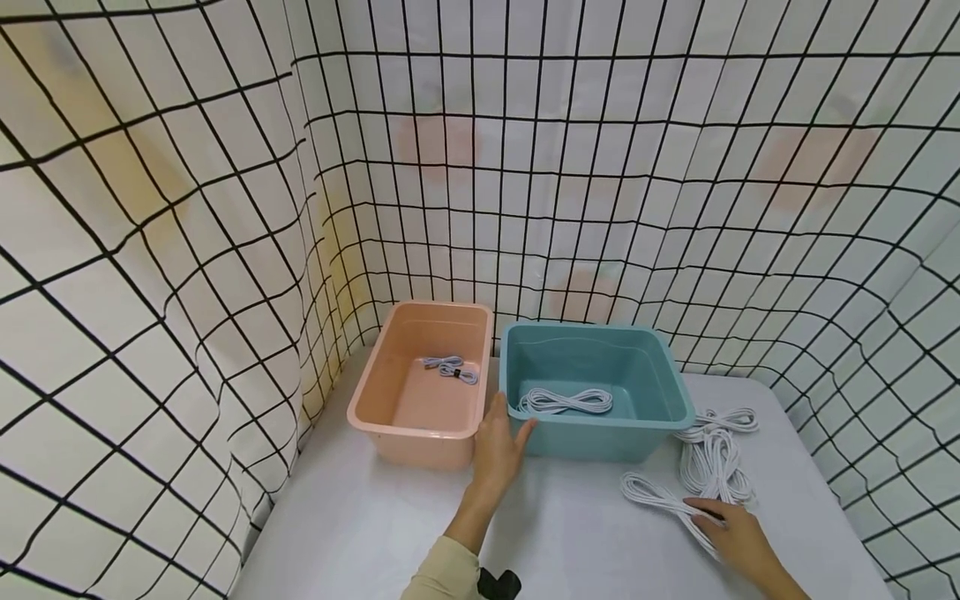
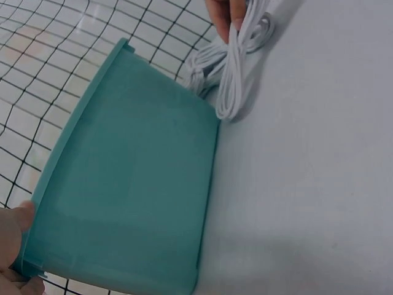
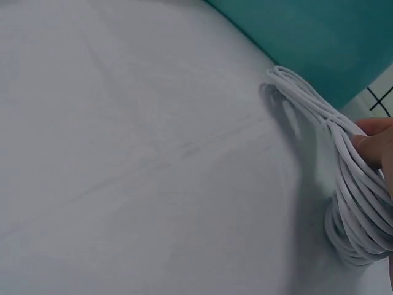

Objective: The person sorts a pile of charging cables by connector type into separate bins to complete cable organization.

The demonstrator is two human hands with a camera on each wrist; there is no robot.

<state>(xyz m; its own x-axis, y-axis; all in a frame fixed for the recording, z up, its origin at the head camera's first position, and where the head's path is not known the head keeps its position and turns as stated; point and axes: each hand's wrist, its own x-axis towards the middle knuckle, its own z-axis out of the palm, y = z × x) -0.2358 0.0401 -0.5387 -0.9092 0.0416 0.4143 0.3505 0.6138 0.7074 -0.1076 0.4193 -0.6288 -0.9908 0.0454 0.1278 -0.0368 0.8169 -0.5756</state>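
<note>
Because the right hand (image 1: 733, 537) pinches a white cable bundle (image 1: 651, 492) midway, its loops, free beyond the fingertips, could snag the neighbouring coils (image 1: 712, 467); the left hand (image 1: 495, 450) grips the teal bin (image 1: 588, 442), thumb and fingers astride its corner.

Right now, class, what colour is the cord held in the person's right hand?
The cord is white, seen best in the right wrist view.
</note>
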